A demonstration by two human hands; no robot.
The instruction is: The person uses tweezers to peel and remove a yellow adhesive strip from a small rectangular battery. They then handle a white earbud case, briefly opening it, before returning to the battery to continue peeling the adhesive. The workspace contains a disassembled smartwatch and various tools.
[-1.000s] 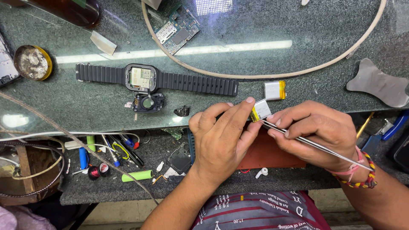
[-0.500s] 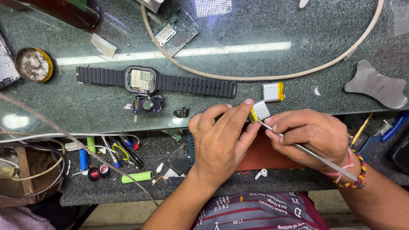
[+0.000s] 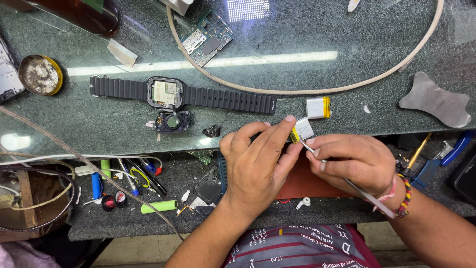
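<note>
My left hand (image 3: 258, 156) pinches a small silver battery cell with a yellow edge (image 3: 301, 130) between thumb and forefinger at the glass counter's front edge. My right hand (image 3: 354, 161) holds thin metal tweezers (image 3: 347, 181), whose tip touches the cell's lower corner. A second silver and yellow cell (image 3: 318, 107) lies on the glass just above. To the left lies an opened smartwatch with a black strap (image 3: 168, 93), and its detached inner module (image 3: 172, 121) rests right below it.
A circuit board (image 3: 208, 42), a round tin (image 3: 40, 74), a grey flat opening tool (image 3: 436, 101) and a long curved cable (image 3: 297, 89) lie on the glass. The lower shelf holds pens, a green cylinder (image 3: 158, 206), wires and small parts. A red mat (image 3: 307, 181) sits under my hands.
My hands have stayed in place on the cell. The tweezers have shifted slightly along its lower edge.
</note>
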